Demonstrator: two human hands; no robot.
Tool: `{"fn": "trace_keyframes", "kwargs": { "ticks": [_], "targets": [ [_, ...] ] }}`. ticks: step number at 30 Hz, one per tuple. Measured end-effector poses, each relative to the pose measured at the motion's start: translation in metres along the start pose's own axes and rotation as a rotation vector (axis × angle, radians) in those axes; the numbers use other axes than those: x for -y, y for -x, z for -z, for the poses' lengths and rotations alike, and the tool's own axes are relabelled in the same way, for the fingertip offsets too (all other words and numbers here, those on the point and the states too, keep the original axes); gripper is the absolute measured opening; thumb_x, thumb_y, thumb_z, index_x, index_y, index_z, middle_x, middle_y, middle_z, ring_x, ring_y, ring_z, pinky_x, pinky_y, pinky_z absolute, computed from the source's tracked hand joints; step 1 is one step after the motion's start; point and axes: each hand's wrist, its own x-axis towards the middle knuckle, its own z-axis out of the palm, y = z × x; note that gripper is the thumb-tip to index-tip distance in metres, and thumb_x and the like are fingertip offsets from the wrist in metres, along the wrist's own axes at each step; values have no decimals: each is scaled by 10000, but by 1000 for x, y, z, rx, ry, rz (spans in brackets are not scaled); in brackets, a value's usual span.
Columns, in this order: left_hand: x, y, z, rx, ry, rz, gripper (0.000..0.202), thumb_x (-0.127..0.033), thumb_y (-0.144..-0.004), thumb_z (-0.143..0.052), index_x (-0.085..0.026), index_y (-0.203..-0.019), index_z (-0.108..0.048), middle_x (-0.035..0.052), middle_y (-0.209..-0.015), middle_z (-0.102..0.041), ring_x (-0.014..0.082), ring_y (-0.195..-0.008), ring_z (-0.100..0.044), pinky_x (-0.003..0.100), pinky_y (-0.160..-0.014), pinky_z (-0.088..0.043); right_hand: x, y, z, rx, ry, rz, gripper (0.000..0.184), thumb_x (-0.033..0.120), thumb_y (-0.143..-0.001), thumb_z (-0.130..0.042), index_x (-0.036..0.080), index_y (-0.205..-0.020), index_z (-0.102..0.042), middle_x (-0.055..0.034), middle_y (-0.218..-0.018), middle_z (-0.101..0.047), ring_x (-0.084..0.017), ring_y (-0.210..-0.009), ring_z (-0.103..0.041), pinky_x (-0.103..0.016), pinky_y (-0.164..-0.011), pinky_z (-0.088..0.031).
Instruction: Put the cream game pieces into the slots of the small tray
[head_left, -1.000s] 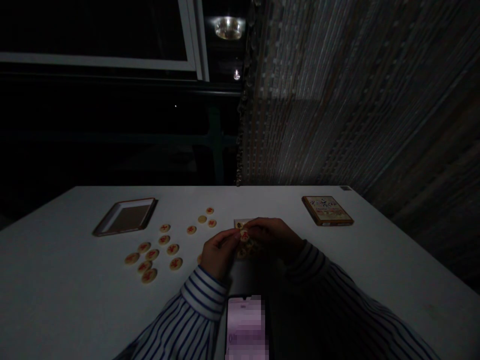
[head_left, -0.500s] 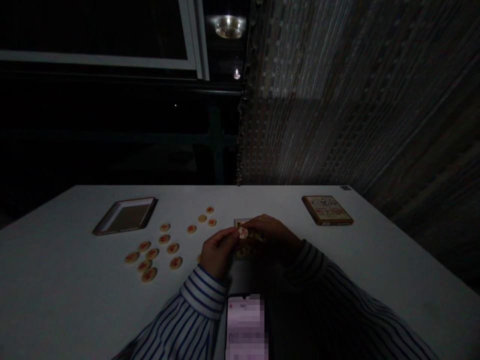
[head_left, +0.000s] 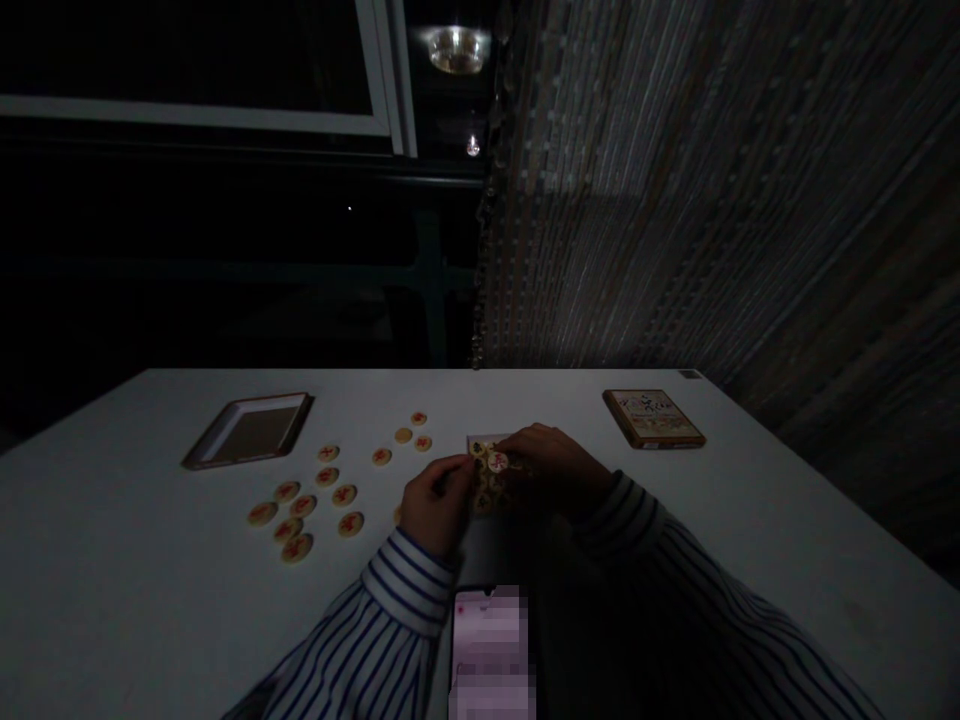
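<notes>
A red-marked Chinese chess piece [head_left: 498, 461] is held at the fingertips of my right hand [head_left: 559, 470], over a small box of chess pieces [head_left: 484, 490]. Inside the box, dark-marked pieces lie in rows; my right hand and its shadow cover the box's right part. At the box's left edge is my left hand [head_left: 435, 505], its thumb and forefinger drawn together. Whether those fingers grip the edge or something small is unclear. To the left, several loose red-marked chess pieces [head_left: 302, 506] are scattered on the white table [head_left: 165, 590].
An open tray-like box lid [head_left: 251, 430] lies at the back left. A closed Chinese chess box [head_left: 652, 418] with a printed cover sits at the back right. Close to me, a lit phone [head_left: 491, 650] lies between my forearms. Beyond the table hangs a string curtain [head_left: 615, 200].
The red-marked piece, earlier between both hands, has shifted slightly right with my right hand. My left fingers have come away from it, and more of the box's rows shows.
</notes>
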Motion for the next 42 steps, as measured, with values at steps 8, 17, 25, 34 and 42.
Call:
{"fn": "trace_keyframes", "kwargs": {
  "ticks": [8, 17, 25, 34, 42],
  "targets": [
    [4, 1, 1, 9, -158, -187, 177, -316, -640, -599, -179, -734, -658, 58, -810, -641, 174, -784, -578, 295, -734, -451, -1, 5, 9, 172, 104, -102, 298, 313, -729, -531, 188, -992, -596, -81, -955, -638, -199, -889, -560, -284, -739, -393],
    [8, 0, 2, 20, -213, -252, 158, -306, -656, -583, -191, -737, -654, 60, -834, -629, 177, -806, -570, 309, -750, -453, -2, 10, 8, 255, 233, -94, 256, 416, -738, -501, 256, -898, -621, -50, -861, -655, -192, -785, -596, -269, -639, -394],
    [11, 0, 2, 19, -224, -282, 138, -292, -662, -584, -198, -733, -656, 52, -827, -626, 172, -794, -571, 293, -732, -455, -3, 12, 6, 274, 209, -76, 262, 450, -755, -469, 275, -858, -633, -36, -879, -648, -176, -802, -587, -250, -628, -390],
    [8, 0, 3, 33, -276, -310, 139, -279, -674, -570, -188, -739, -652, 59, -837, -630, 173, -807, -572, 300, -743, -457, 2, 11, 9, 323, 246, -87, 243, 417, -750, -473, 255, -841, -630, -51, -876, -653, -203, -780, -603, -272, -600, -406],
    [10, 0, 1, 14, -295, -326, 146, -284, -677, -567, -177, -735, -647, 61, -827, -631, 169, -793, -580, 302, -733, -469, 2, 11, 10, 316, 240, -84, 274, 446, -751, -473, 256, -880, -622, -52, -903, -647, -193, -799, -598, -264, -611, -401]
  ]
}}
